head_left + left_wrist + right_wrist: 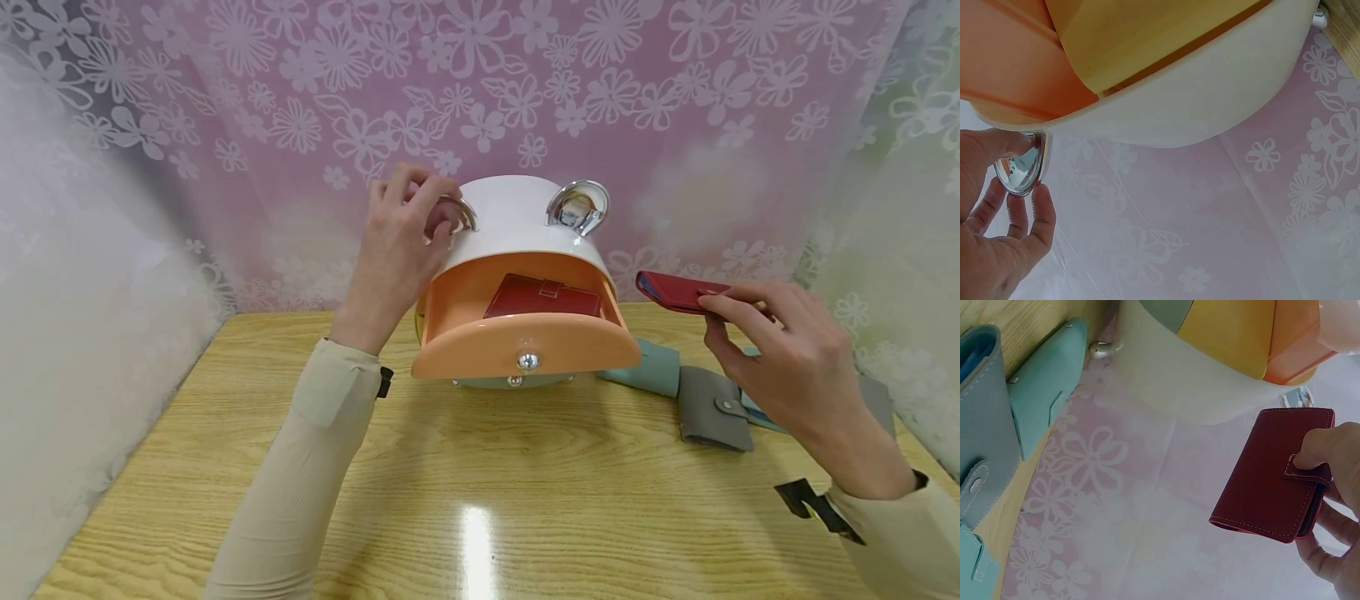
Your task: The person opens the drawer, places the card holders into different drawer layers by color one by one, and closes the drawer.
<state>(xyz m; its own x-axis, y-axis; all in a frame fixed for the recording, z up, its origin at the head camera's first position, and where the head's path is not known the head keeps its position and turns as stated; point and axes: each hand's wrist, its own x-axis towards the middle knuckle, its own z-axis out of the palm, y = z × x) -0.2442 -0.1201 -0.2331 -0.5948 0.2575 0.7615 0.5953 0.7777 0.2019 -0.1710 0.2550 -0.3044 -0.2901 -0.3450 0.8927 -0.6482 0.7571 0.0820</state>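
A white drawer box [517, 204] with two chrome ears stands at the back of the table. Its orange top drawer [480, 346] is pulled out, and a dark red wallet [543, 296] lies inside. My left hand [405, 242] holds the left chrome ear [1022, 165] between thumb and fingers. Off to the right of the box, my right hand [787, 350] pinches a second dark red wallet [1272, 472] by its strap side, up above the table. In the right wrist view, the thumb presses on the strap tab.
Right of the box lie a teal wallet [652, 367], a grey wallet [712, 408] with a snap strap, and more wallets partly under my right hand. Below the orange drawer sits a green drawer front [517, 382]. A floral curtain [480, 100] hangs close behind the box.
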